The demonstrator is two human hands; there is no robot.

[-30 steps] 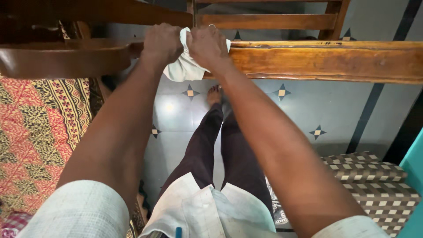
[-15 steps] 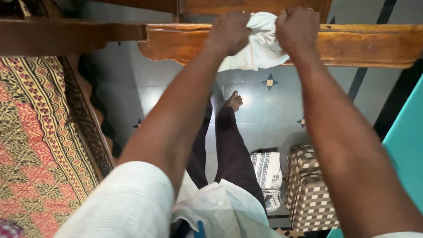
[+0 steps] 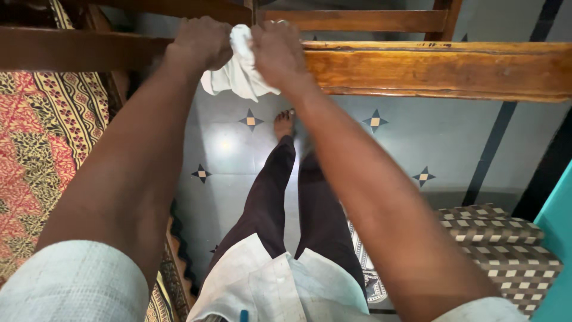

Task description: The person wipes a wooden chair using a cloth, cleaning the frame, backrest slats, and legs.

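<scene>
Across the top of the head view runs a horizontal wooden rail (image 3: 435, 68), varnished orange-brown, with darker wear marks along its upper edge and a duller, shadowed stretch toward the left. Behind it a second, thinner wooden bar (image 3: 357, 19) runs parallel, joined by upright posts. Both hands are clenched on a white cloth (image 3: 238, 74) at the rail's near edge. The left hand (image 3: 199, 43) is a closed fist with its fingers curled around the cloth's left portion; the right hand (image 3: 277, 50) is likewise closed, pressing the cloth's right portion against the rail. The cloth is bunched between the two hands, and its loose end hangs just below the rail. Below the rail lies a floor (image 3: 453, 143) of pale grey-blue glossy tiles set with small dark star motifs having tan centres; a bright reflection shows on one tile, and a dark stripe crosses the floor diagonally at right. A bare foot (image 3: 283, 124) in dark trousers stands on the tiles beneath the cloth. At left lies a patterned textile (image 3: 42, 131) in red, yellow and black. At lower right sits a brown-and-cream checked cushion (image 3: 500, 244), with a teal surface (image 3: 557, 232) at the frame's edge.
</scene>
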